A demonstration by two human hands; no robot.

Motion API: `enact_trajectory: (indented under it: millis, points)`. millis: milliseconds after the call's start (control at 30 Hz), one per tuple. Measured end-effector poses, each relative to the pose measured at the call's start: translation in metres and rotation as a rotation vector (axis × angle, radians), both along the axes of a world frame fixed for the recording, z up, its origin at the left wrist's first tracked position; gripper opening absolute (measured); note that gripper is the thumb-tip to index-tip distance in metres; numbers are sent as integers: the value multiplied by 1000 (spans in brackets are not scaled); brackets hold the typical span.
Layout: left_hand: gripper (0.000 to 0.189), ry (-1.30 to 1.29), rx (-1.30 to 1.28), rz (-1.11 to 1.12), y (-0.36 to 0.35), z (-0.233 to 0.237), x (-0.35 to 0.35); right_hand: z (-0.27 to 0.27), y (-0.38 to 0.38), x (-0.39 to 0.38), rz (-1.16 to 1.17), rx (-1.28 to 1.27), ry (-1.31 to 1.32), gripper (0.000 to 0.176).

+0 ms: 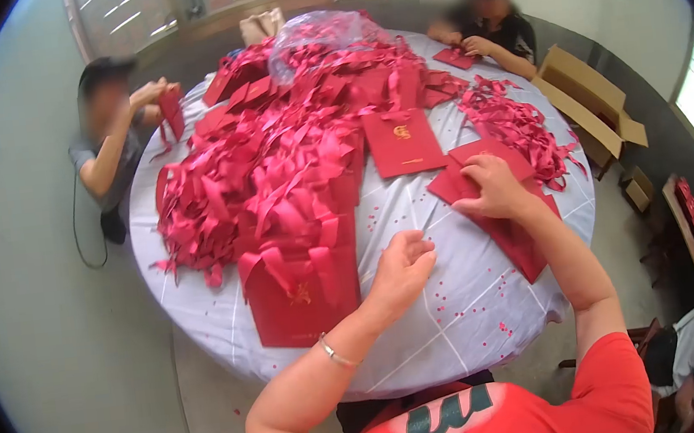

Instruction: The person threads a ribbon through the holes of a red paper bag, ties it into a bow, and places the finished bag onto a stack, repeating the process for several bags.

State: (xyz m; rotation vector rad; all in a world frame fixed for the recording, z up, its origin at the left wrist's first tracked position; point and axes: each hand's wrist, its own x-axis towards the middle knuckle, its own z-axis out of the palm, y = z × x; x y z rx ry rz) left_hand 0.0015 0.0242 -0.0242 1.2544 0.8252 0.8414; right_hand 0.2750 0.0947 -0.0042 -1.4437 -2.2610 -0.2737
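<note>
The right hand (492,188) touches stacked red bags (523,240); the left hand (404,266) hovers over the tablecloth (454,349).

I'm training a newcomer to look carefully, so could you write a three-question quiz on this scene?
1. Multiple choice: what is the right hand touching?
a) the open cardboard box
b) red bags
c) the clear plastic
2. True or false: the bracelet is on the same arm as the left hand.
3. Fill in the colour: the emblem on the bag lying nearest the right hand's far side is ____.

Key: 1 b; 2 true; 3 gold.
</note>
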Motion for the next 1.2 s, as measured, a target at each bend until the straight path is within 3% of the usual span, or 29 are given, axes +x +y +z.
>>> enact_trajectory:
  millis: [67,133,233,300,367,500,667,800,900,967,1067,1200]
  points:
    - [44,26,71,-4,1,-12,0,1,3,4,89,17,133,45]
    - [43,158,209,-14,-2,-7,0,13,0,5,49,42,66,36]
    - [40,195,284,-3,-9,-13,2,8,5,10,81,-131,282,24]
    - [38,243,386,-50,-8,-16,3,5,8,13,106,-199,301,23]
    - [37,255,369,-57,-9,-13,4,-5,15,18,132,-26,190,24]
    - [34,181,286,-73,-12,-8,5,15,-4,-10,170,172,212,23]
    - [35,-44,441,255,-12,12,-3,34,-60,-62,554,412,-93,28]
    - [30,-351,260,313,-8,26,-8,34,-105,-96,626,307,-173,28]
    - [28,-253,202,179,-7,29,-15,28,-119,-110,629,252,-150,23]
    - [26,-269,231,209,-7,24,-13,26,-127,-118,594,191,-169,17]
    - [24,30,415,278,-12,31,-12,17,-133,-121,541,138,-214,15]
    - [20,138,437,220,-12,26,-16,4,-141,-131,475,86,-200,9]
